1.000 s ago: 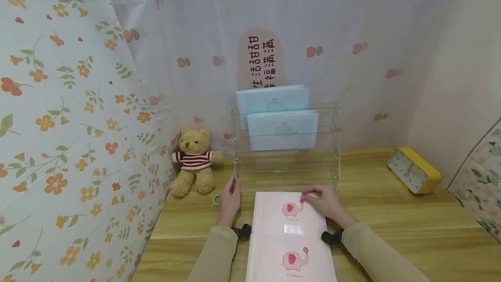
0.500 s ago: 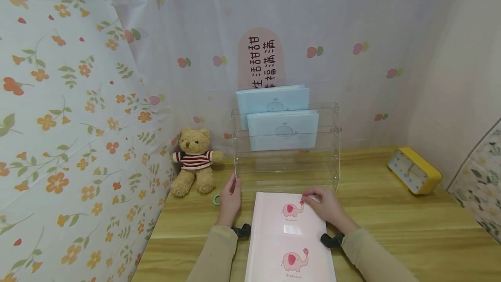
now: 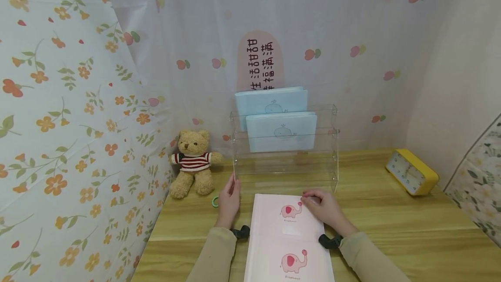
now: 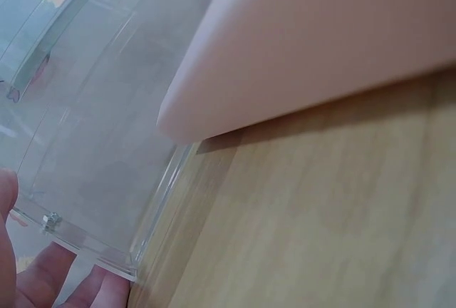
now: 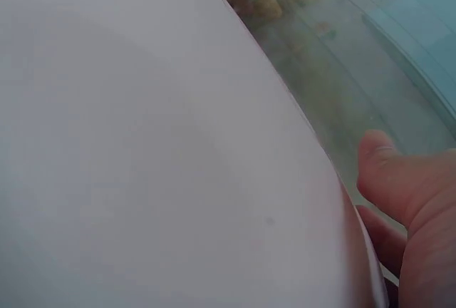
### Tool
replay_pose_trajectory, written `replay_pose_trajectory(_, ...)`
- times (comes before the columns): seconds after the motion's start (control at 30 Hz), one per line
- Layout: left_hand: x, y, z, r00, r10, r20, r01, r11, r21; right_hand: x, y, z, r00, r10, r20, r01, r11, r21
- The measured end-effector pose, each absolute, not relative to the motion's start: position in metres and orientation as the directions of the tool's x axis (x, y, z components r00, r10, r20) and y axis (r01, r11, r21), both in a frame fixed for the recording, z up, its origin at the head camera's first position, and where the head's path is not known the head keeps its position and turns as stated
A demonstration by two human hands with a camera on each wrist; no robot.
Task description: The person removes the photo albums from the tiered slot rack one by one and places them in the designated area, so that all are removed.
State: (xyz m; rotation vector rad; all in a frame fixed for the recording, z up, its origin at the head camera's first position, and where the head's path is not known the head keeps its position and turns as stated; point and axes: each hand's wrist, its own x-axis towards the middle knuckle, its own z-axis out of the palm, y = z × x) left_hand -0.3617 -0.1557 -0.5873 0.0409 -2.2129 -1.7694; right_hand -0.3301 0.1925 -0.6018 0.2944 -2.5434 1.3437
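A clear acrylic rack [image 3: 283, 167] stands on the table. My left hand [image 3: 228, 201] grips its lower left side panel; in the left wrist view, fingers [image 4: 46, 276] lie behind the panel and a thumb [image 4: 6, 194] is at the left edge. A pink booklet [image 3: 268, 212] with an elephant print is in front of the rack, another elephant cover [image 3: 266, 258] below it. My right hand [image 3: 326, 210] holds the upper booklet near its top right, fingers curled. In the right wrist view a pale cover [image 5: 178, 144] fills most of the frame, hiding some fingertips.
Two light blue whale booklets [image 3: 260, 140] stand in the rack's upper tiers. A teddy bear [image 3: 193, 164] sits to its left, with a green ring [image 3: 215, 202] nearby. A yellow clock [image 3: 412, 172] stands at the right on the wooden table [image 3: 375, 203].
Both hands keep their places on the rack and the booklet. The head view has shifted very slightly.
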Motion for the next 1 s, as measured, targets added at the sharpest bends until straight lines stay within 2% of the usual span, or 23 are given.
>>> replay_pose_trajectory(0.33,-0.361,-0.156,-0.589,-0.953,-0.212,0.218,0.167,0.233,0.958,-0.330,0.194,-0.603,-0.926,-0.062,0.371,-0.357,0.456,-0.815)
replay_pose_trajectory(0.5,-0.362,-0.153,-0.588,-0.956,-0.196,0.219,0.174,0.223,0.959,-0.331,0.199,-0.590,-0.889,-0.022,0.457,-0.422,0.426,-0.801)
replay_pose_trajectory(0.63,-0.364,-0.151,-0.587,-0.956,-0.192,0.221,0.174,0.232,0.957,-0.335,0.200,-0.564,-0.852,0.001,0.523,-0.465,0.457,-0.758)
replay_pose_trajectory(0.87,-0.364,-0.154,-0.583,-0.957,-0.199,0.210,0.160,0.242,0.957,-0.356,0.192,-0.490,-0.779,0.004,0.627,-0.554,0.464,-0.692)
replay_pose_trajectory(1.0,-0.362,-0.156,-0.586,-0.958,-0.198,0.208,0.158,0.242,0.957,-0.374,0.190,-0.454,-0.781,0.061,0.622,-0.521,0.487,-0.701)
